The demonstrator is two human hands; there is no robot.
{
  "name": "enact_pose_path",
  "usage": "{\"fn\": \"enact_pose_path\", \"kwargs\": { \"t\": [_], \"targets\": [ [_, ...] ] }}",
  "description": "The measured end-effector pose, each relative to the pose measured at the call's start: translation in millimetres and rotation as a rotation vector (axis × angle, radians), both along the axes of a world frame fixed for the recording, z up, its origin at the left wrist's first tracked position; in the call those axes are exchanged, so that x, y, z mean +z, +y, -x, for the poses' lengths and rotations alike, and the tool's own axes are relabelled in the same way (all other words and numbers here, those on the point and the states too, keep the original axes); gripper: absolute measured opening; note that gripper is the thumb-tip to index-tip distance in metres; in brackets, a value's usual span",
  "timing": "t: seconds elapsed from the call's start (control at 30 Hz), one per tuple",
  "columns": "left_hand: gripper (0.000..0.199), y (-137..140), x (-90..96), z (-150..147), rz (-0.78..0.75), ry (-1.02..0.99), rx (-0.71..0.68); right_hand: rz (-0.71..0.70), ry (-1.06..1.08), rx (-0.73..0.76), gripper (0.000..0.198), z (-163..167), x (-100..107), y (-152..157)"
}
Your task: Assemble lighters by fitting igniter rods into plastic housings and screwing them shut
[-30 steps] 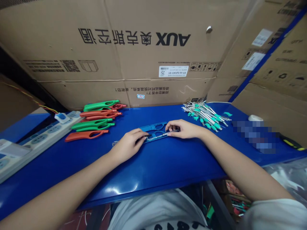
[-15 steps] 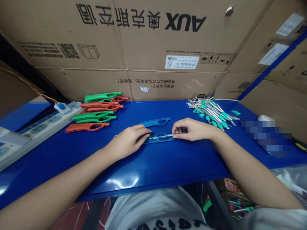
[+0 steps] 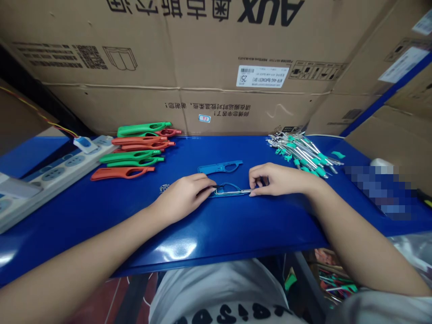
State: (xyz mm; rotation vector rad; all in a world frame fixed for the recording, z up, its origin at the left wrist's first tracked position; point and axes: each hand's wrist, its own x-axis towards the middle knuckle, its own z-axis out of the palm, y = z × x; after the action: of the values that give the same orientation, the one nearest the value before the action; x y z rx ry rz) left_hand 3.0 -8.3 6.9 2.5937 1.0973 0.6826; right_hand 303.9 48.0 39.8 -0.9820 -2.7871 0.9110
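1. Head view: the grip of the left hand is a close pinch, thumb and fingers together on a small black part
2. The grip of the right hand is also a pinch, thumb and finger closed at the right end of a thin metal rod; the other fingers curl in
3. Between the hands, over the near shell, a pale wire runs from beside the black part to the rod
4. That shell is blue, lies on the bench and has a loop at its far edge; its left end is hidden by the left hand
5. Just beyond lies the far shell, also blue, apart from both hands
6. Small metal bits lie just left of the left hand
7. Farther left are green handles and orange handles, in a loose stack, then a white power strip with a plug in it
8. Beyond the right hand is a heap of rods with teal ends, and right of it a loose teal piece
9. Brown cardboard stands behind everything, its large print upside down
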Motion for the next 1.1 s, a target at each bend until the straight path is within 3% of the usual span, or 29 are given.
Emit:
{"fn": "enact_pose_path", "kwargs": {
  "t": [0.23, 0.5, 0.77, 0.97, 1.1],
  "targets": [
    [0.021, 0, -1.8, 0, 0.01, -0.007, -0.001, -0.041, -0.039, -0.033, 0.024, 0, 2, 0],
    [0.02, -1, -2.3, -2, 0.021, 0.0, 0.013, 0.031, -0.003, -0.11, 0.021, 3, 3, -3],
    [0.02, -2, -0.6, -3, 0.045, 0.066, 0.059, 0.064, -0.08, -0.071, 0.021, 13, 10, -7],
    [0.022, -5, 9.3, -5, 0.048, 0.238, 0.093, 0.19, -0.274, -0.091, 0.02, 29, 23, -2],
    [0.02, -6, 15.7, -3, 0.096, 0.227, 0.082, 0.287, -0.288, -0.092, 0.029, 33, 26, 1]
  ]
}}
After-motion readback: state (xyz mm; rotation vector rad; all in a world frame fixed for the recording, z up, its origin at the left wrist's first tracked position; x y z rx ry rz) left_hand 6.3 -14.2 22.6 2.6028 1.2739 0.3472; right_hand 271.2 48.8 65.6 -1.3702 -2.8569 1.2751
